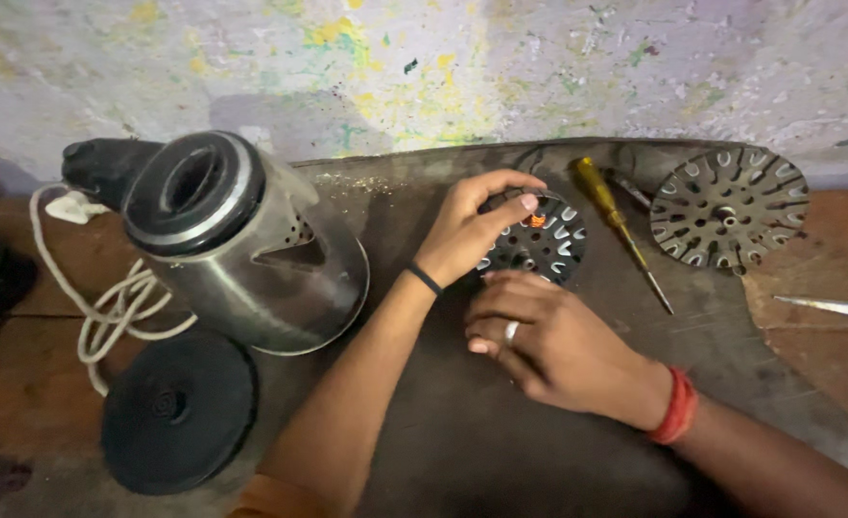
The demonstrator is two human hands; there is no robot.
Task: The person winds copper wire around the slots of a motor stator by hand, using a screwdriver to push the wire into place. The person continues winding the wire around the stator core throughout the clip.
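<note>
A dark round slotted metal disc (544, 245) with a small orange part at its middle lies on a dark mat (462, 422). My left hand (467, 225) curls over the disc's left and top rim, fingers gripping it. My right hand (549, 341), with a ring and a red wristband, rests just below the disc with its fingers bent against the lower edge. What the right fingers hold is hidden.
A steel electric kettle (241, 245) lies tilted at the left, with its black round base (176, 411) and white cord (107, 307) below. A yellow-handled screwdriver (616, 221) and a second slotted disc (728, 206) lie at the right. A metal blade (832, 307) sits at far right.
</note>
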